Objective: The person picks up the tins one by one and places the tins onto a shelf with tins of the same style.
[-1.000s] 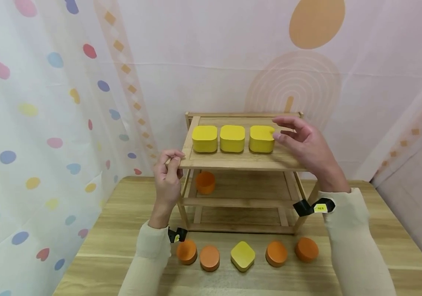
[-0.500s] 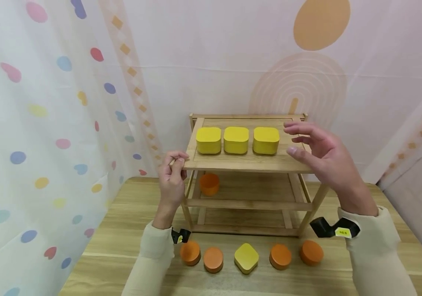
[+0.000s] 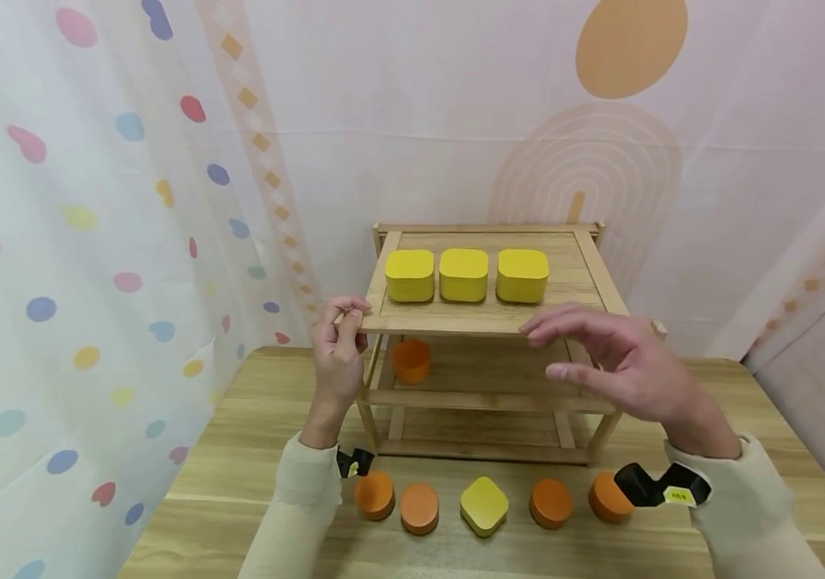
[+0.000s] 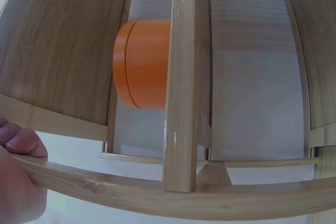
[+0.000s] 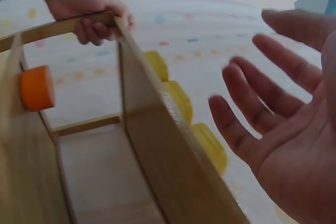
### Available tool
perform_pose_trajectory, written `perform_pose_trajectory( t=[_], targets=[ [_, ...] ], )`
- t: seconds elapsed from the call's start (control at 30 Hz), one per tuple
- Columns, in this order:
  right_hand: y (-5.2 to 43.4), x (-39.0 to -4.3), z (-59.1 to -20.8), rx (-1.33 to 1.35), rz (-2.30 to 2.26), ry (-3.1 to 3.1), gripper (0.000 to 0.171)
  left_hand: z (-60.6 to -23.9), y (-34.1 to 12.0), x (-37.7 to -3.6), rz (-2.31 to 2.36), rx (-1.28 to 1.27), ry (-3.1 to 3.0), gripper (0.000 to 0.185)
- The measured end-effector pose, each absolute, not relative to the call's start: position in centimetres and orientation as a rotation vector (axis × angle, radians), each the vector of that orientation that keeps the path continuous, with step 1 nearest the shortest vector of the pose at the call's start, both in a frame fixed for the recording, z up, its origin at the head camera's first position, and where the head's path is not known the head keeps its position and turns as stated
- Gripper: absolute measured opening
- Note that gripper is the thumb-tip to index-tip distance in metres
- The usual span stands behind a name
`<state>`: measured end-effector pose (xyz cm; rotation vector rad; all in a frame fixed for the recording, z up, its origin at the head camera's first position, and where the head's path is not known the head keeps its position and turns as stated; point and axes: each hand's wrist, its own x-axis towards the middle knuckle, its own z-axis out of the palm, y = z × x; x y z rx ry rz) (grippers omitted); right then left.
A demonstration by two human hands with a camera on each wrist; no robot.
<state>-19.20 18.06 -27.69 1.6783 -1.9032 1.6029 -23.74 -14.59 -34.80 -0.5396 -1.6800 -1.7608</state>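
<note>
The shelf is pale wood, smooth and matt, its grain plain. On its top the yellow boxes look like matt plastic. Below it, the table has a wood-grain finish. Behind it hangs soft printed cloth.

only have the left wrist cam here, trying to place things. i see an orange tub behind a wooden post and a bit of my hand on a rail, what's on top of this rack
Observer: Three yellow boxes sit in a row on the rack's top shelf.
Operator: where's the other hand
Observer: The right hand hovers open in front of the rack's right side, holding nothing.
Operator: anything on the table in front
Observer: Four orange round boxes and one yellow box lie in a row before the rack.
Operator: how's my left hand holding
Observer: The left hand grips the top shelf's front left corner.
</note>
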Motion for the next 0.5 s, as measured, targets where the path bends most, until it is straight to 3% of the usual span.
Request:
perform_pose_trajectory(
  t=[0.23, 0.5],
  targets=[
    [17.5, -18.6, -30.5, 1.798, 1.606, -2.085, 0.050, -34.7, -14.8, -23.5, -1.744, -0.500, -1.690, 0.021],
    [16.8, -18.4, -32.9, 1.795, 1.585, -2.248, 0.046, -34.7, -14.9, -23.5, -1.739, -0.496, -1.697, 0.021]
  ],
)
